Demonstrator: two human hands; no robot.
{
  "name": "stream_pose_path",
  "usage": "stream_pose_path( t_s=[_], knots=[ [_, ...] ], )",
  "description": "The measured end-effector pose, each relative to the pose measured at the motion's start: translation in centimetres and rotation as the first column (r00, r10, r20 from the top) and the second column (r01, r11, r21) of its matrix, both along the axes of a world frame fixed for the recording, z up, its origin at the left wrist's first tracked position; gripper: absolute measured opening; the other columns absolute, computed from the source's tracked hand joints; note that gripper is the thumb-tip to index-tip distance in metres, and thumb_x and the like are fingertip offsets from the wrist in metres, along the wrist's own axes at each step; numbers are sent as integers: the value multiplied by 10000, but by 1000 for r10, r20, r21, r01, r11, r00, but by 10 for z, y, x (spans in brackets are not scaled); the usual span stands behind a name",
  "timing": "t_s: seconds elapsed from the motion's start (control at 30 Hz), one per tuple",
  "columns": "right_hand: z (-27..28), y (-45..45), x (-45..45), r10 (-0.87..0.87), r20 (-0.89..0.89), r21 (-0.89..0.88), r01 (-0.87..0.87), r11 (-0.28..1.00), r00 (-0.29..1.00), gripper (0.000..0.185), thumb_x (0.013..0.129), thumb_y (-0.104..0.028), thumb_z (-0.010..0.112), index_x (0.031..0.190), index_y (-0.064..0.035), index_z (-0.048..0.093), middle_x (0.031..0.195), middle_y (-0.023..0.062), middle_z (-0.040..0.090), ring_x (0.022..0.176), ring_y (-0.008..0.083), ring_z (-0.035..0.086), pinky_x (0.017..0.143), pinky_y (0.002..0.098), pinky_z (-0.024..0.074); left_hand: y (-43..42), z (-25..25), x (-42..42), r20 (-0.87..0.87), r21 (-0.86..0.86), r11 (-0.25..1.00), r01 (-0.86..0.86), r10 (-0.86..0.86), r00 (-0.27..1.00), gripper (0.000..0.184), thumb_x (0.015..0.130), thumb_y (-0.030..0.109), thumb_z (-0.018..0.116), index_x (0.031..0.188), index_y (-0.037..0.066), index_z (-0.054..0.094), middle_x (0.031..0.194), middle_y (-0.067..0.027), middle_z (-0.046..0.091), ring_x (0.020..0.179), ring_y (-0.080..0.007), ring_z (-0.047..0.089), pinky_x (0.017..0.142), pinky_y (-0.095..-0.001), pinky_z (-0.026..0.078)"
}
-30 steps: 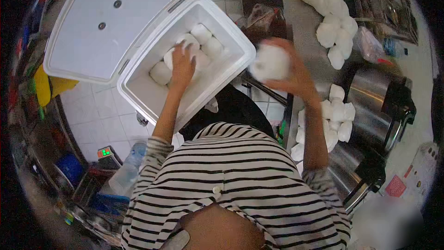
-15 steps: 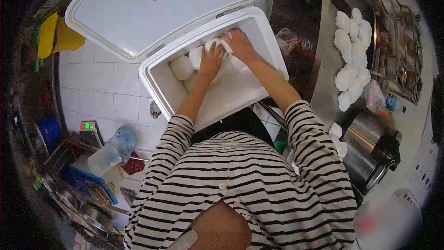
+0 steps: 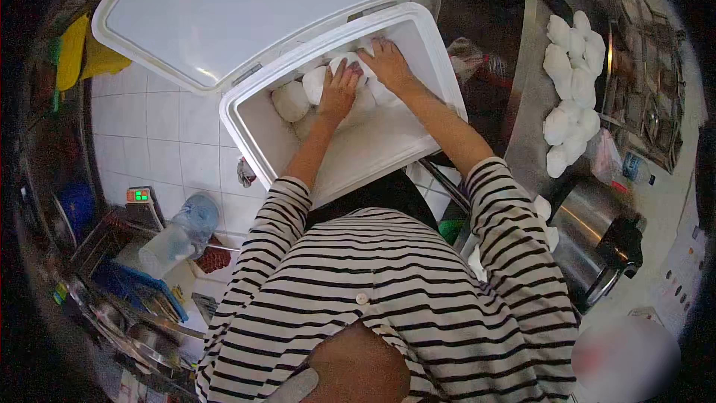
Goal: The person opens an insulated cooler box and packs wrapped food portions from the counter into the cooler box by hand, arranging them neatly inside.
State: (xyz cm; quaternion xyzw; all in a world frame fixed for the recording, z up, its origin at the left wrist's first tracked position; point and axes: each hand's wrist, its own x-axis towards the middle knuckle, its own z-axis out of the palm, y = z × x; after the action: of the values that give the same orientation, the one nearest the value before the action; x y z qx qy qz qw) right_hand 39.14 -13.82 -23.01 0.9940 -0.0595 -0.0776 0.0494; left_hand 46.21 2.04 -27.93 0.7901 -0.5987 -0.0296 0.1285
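Both of my hands are inside a white cooler box point(image 3: 436, 60) whose lid point(image 3: 246, 22) is swung back. My left hand point(image 3: 338, 92) rests with fingers spread on white rounded bundles near the box's far wall. Beside it, my right hand point(image 3: 388, 67) presses its spread fingers on a bundle near the far right corner; that bundle is partly hidden under the hand. One white bundle point(image 3: 291, 101) lies to the left of my left hand, against others in the row.
Several white bundles point(image 3: 570, 127) lie on a metal counter point(image 3: 526, 97) at the right, near a steel pot point(image 3: 589, 216). A large clear bottle point(image 3: 195, 220) stands lower left on the tiled floor's side. A yellow cloth point(image 3: 104, 60) hangs upper left.
My right hand has moved from beside the counter into the box with the white bundle it carried. My left hand has stayed on the bundles. The view has turned.
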Motion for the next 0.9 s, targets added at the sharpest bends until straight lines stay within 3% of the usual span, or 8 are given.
stream_pose_path(
  t_s=[0.17,0.3,0.47,0.6,0.7,0.8,0.83,0.9],
  knots=[
    [-8,33,19,-453,-18,-187,442,877,891,564,641,-294,728,1099,-90,470,1008,142,465,972,324,505,786,423,452,1,-2,5,-73,-11,1000,-19,18,997,512,747,147,567,1226,34,426,1328,-112,378,1288,-306,287,1030,-474,274],
    [-46,43,51,-773,33,-418,711,565,634,494,706,-281,677,1099,-71,465,1016,166,468,879,306,549,720,395,480,6,-2,9,-144,-20,1000,8,-11,989,504,746,143,569,1217,27,434,1337,-145,363,1283,-314,293,1025,-478,280],
    [-1,39,23,-487,154,-147,507,849,860,275,791,-145,558,1028,-15,509,1011,223,491,820,314,574,674,377,483,5,7,5,-62,102,995,-16,22,998,437,784,146,541,1206,104,437,1343,-125,356,1299,-269,276,1037,-457,271],
    [-24,17,19,-464,158,250,419,873,872,217,766,-136,580,916,17,547,862,204,553,773,322,560,641,386,465,2,7,5,-23,127,992,-6,9,1000,435,798,140,533,1218,91,432,1356,-127,340,1308,-269,258,1038,-445,274],
    [-39,22,24,-351,231,-129,386,913,907,234,785,-182,584,869,34,551,799,201,555,759,326,560,653,402,465,4,1,2,-51,-9,999,-45,45,998,431,796,130,534,1208,57,432,1335,-162,347,1300,-290,261,1038,-443,274],
    [14,20,6,-329,290,216,273,937,899,281,794,-196,603,910,58,571,819,200,577,804,294,582,675,386,475,18,33,-4,-255,-137,966,-217,178,950,444,801,165,525,1210,23,425,1285,-190,373,1242,-307,341,979,-459,349],
    [39,8,5,-391,7,408,354,841,920,306,774,-148,636,983,66,570,897,194,598,851,271,593,700,393,476,21,49,-5,-312,50,978,-200,206,928,455,803,169,524,1216,15,413,1250,-202,395,1201,-310,382,944,-463,375],
    [109,3,-13,-453,112,769,211,603,885,297,762,-80,632,1021,51,570,921,184,609,849,286,595,717,419,466,22,75,-8,-404,401,908,-120,292,867,478,805,175,522,1229,-1,388,1179,-225,438,1120,-316,464,875,-473,427]
  ],
)
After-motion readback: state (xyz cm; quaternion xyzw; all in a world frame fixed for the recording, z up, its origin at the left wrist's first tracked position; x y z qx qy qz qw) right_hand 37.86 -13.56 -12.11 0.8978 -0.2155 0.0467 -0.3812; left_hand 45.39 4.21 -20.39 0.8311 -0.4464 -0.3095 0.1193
